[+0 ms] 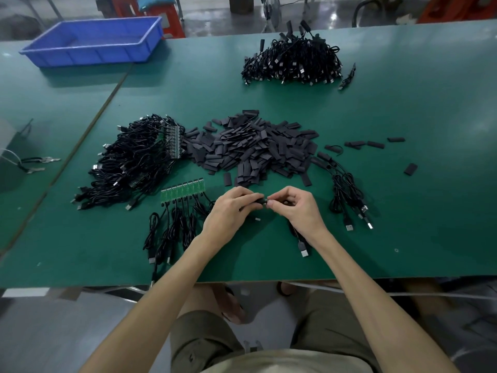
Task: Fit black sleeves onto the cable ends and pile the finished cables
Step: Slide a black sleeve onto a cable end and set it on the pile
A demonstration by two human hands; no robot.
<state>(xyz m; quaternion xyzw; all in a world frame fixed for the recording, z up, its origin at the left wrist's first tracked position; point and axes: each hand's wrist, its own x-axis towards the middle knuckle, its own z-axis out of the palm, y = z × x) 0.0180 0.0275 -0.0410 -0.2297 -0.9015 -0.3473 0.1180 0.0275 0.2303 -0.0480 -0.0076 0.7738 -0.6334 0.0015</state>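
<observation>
**A:** Where is the sleeve [258, 201]?
**B:** Over the near part of the table [403, 109], between both hands. The left hand [228, 211] pinches it with curled fingers. The right hand [293, 207], also curled, pinches the end of a cable [301, 244] that meets it.
**A:** And the rest of that cable?
**B:** It drops under the right wrist, and its plug [304, 253] lies on the table.
**A:** Around them?
**B:** Sleeve pile [255, 149] just beyond, cable heap [134, 165] left, sleeved cables [347, 192] right, second heap [293, 60] far, blue bin [94, 41] far left.
</observation>
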